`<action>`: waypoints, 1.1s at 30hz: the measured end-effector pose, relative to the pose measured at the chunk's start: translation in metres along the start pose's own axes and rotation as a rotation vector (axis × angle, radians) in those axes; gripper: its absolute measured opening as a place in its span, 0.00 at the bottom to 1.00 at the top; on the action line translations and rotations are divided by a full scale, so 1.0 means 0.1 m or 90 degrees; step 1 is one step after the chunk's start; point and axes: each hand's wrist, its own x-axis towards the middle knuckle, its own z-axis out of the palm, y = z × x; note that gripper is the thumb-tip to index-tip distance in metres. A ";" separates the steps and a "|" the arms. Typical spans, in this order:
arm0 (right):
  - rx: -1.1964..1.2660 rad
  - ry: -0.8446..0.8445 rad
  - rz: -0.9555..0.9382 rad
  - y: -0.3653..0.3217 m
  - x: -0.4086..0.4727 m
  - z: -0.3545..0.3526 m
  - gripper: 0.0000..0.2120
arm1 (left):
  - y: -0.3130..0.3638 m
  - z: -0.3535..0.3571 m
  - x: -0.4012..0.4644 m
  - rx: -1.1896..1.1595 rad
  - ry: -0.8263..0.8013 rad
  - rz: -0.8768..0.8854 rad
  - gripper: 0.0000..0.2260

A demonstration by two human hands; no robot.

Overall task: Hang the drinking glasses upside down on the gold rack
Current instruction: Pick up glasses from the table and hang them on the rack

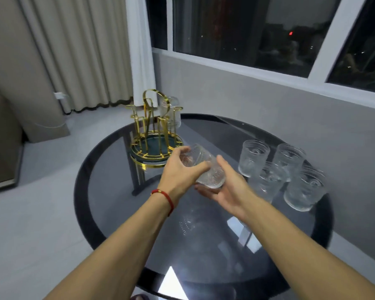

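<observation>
A clear textured drinking glass [212,174] lies tilted on its side in the air above the round glass table, between both hands. My left hand [180,172] grips its upper end from the left. My right hand [227,187] cups its lower end from the right and below. The gold rack [154,135] stands at the table's far left, just beyond my left hand. One glass [171,112] hangs upside down on a peg at the rack's far right. Several more glasses [281,172] stand upright in a group to the right of my hands.
The dark round glass table [199,245] has a black rim. A grey wall and a window run along its far right side. Curtains hang behind the rack. Pale floor lies to the left, with a piece of furniture at the left edge.
</observation>
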 end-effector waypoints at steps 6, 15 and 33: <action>-0.114 0.134 -0.210 -0.36 0.60 0.15 0.22 | -0.56 -0.53 0.50 0.479 0.046 0.123 0.24; -0.315 0.180 -0.426 -1.65 1.40 0.85 0.35 | -0.88 -0.49 0.54 0.690 0.056 0.201 0.30; -0.857 -0.097 -0.345 -1.62 2.38 2.12 0.36 | -0.90 -0.50 0.64 0.684 0.048 0.227 0.26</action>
